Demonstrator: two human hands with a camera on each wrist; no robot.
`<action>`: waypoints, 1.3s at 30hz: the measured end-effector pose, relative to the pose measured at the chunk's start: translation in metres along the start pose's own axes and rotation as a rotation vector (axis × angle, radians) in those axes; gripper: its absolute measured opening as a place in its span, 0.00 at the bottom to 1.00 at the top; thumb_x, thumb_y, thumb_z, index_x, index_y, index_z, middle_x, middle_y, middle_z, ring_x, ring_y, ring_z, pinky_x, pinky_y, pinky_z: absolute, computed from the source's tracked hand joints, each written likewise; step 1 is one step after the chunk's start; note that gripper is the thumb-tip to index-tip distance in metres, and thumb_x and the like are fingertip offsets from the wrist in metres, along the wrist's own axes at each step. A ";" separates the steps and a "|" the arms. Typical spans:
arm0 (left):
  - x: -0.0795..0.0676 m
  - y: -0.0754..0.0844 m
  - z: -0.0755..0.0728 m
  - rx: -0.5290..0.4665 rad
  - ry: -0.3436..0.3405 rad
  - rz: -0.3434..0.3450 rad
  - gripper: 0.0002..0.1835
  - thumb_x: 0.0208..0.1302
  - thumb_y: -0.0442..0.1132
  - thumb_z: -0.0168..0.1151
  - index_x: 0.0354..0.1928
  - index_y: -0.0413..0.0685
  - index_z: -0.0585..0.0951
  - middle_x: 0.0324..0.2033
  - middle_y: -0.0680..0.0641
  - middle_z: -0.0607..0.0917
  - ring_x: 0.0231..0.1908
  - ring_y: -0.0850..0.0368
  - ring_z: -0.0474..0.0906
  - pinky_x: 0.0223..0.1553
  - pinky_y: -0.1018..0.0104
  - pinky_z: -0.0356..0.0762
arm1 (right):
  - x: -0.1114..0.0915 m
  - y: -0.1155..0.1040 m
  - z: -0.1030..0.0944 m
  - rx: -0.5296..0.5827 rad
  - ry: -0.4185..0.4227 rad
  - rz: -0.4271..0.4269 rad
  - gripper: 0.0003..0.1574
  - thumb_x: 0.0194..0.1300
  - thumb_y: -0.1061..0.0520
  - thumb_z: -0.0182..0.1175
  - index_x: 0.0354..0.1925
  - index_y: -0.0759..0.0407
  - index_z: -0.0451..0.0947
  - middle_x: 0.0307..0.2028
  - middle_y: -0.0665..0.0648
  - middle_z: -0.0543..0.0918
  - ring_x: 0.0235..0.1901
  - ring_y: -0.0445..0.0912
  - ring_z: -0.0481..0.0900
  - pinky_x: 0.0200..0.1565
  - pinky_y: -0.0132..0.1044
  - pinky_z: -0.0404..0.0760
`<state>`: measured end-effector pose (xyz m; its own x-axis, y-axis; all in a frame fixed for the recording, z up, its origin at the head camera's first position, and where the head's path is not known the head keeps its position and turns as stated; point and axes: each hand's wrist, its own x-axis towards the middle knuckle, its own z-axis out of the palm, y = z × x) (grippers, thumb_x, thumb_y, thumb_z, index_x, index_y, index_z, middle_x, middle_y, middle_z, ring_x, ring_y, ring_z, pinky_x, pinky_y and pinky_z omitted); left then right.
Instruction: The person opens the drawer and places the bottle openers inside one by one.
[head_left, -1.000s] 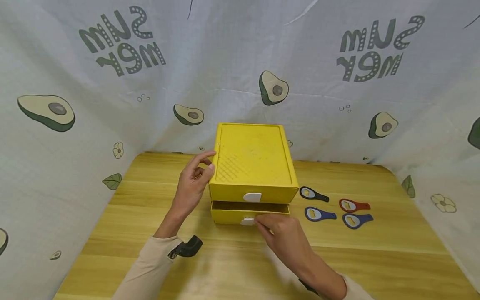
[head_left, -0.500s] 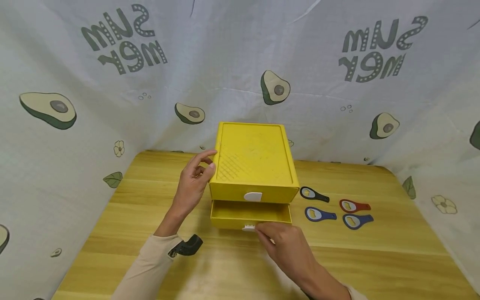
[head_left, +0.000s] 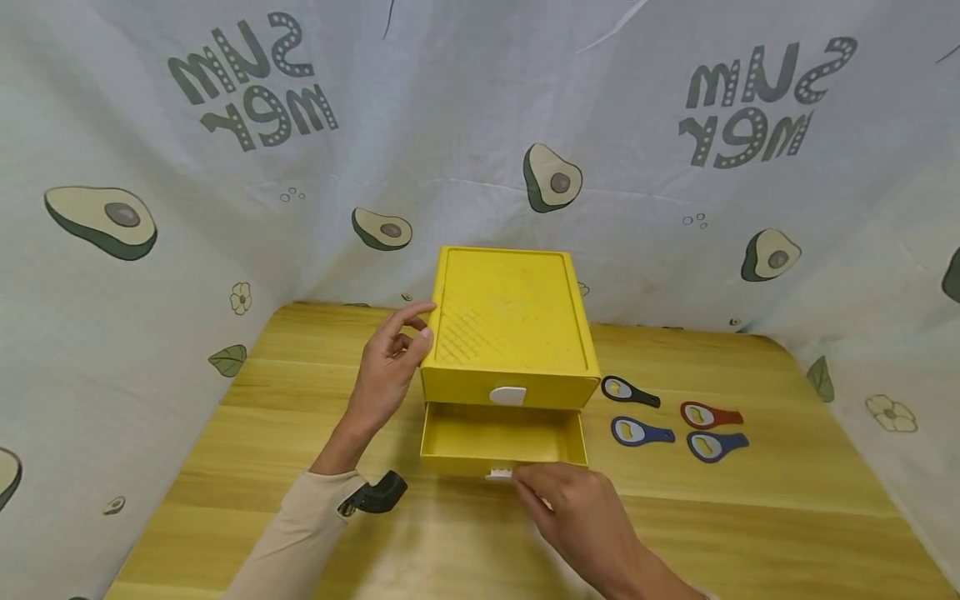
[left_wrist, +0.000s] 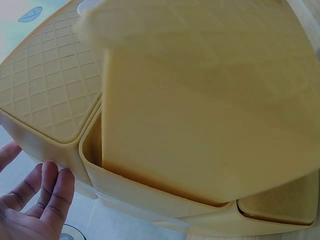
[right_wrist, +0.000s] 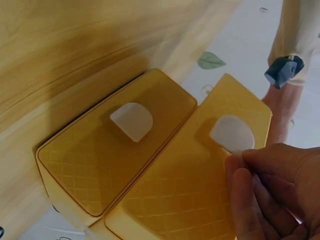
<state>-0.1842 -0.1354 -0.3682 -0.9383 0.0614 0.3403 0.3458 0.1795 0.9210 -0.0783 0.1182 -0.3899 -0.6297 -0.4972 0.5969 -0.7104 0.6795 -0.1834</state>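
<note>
A yellow two-drawer cabinet stands upright on the table, its upper drawer closed. The lower drawer is pulled well out, and nothing shows on its visible floor. My right hand pinches the white handle of that lower drawer between thumb and fingers. The upper drawer's white handle is untouched. My left hand rests with loosely bent fingers against the cabinet's left side. In the left wrist view its fingertips lie by the cabinet's edge.
Right of the cabinet lie several flat bottle openers: a black one, a red one, a blue one and another blue one. A printed curtain hangs behind the wooden table.
My right hand has drawn the lower drawer steadily toward me, from a narrow gap to well out. The left hand keeps its place at the cabinet's side.
</note>
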 end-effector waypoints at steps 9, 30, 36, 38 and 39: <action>-0.001 0.000 0.000 0.007 0.001 0.002 0.19 0.76 0.43 0.53 0.66 0.57 0.76 0.49 0.47 0.75 0.25 0.55 0.66 0.32 0.63 0.65 | -0.007 -0.007 -0.004 0.037 0.009 -0.022 0.07 0.66 0.55 0.66 0.30 0.51 0.87 0.28 0.44 0.88 0.27 0.34 0.85 0.29 0.28 0.81; -0.002 0.001 0.001 -0.013 0.015 0.003 0.19 0.76 0.41 0.54 0.65 0.55 0.76 0.49 0.47 0.75 0.26 0.54 0.68 0.30 0.66 0.65 | -0.021 -0.018 -0.006 0.068 0.047 -0.072 0.34 0.78 0.44 0.40 0.27 0.52 0.86 0.25 0.44 0.87 0.24 0.32 0.83 0.27 0.21 0.78; -0.001 0.000 0.001 -0.019 0.007 0.001 0.19 0.76 0.41 0.54 0.66 0.56 0.76 0.49 0.48 0.75 0.27 0.49 0.68 0.31 0.66 0.65 | -0.026 -0.024 -0.011 0.080 -0.021 -0.034 0.33 0.77 0.42 0.40 0.28 0.50 0.86 0.25 0.42 0.87 0.24 0.28 0.80 0.27 0.18 0.75; -0.001 0.000 0.001 -0.017 0.007 0.002 0.19 0.76 0.42 0.54 0.66 0.57 0.76 0.49 0.48 0.74 0.26 0.50 0.67 0.30 0.66 0.64 | -0.027 -0.025 -0.010 0.080 -0.016 -0.032 0.33 0.77 0.42 0.40 0.28 0.50 0.86 0.25 0.42 0.87 0.24 0.28 0.80 0.27 0.18 0.75; -0.001 0.000 0.001 -0.017 0.007 0.003 0.19 0.76 0.42 0.53 0.66 0.57 0.76 0.49 0.48 0.74 0.26 0.52 0.67 0.29 0.66 0.64 | -0.027 -0.025 -0.010 0.079 -0.014 -0.031 0.33 0.77 0.42 0.39 0.28 0.50 0.85 0.25 0.42 0.87 0.24 0.28 0.80 0.27 0.18 0.75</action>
<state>-0.1834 -0.1348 -0.3685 -0.9374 0.0553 0.3439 0.3482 0.1621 0.9233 -0.0403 0.1201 -0.3934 -0.6107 -0.5252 0.5927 -0.7521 0.6190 -0.2264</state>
